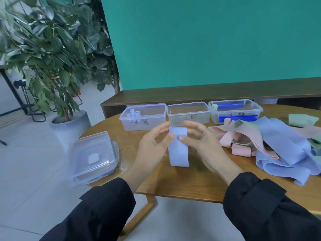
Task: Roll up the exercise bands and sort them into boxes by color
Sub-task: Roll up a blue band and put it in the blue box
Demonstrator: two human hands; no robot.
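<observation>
From the head view, I am seeing the left hand (152,145) and right hand (203,145) both pinching a pale blue band (178,150), holding it above the wooden table (191,185), just before three clear boxes (188,113).

Count, items on surface (191,181)
Boxes: 3 (144,117) (188,113) (236,110). Lid stack: 1 (93,157). Rolled bands in left box: 3 (133,113).

Beyond the fingers (171,135), three clear plastic boxes (188,113) stand in a row on the round wooden surface (191,181). Left of the fingers lie stacked clear lids (92,157); right of them, a heap of loose pastel bands (278,146).
</observation>
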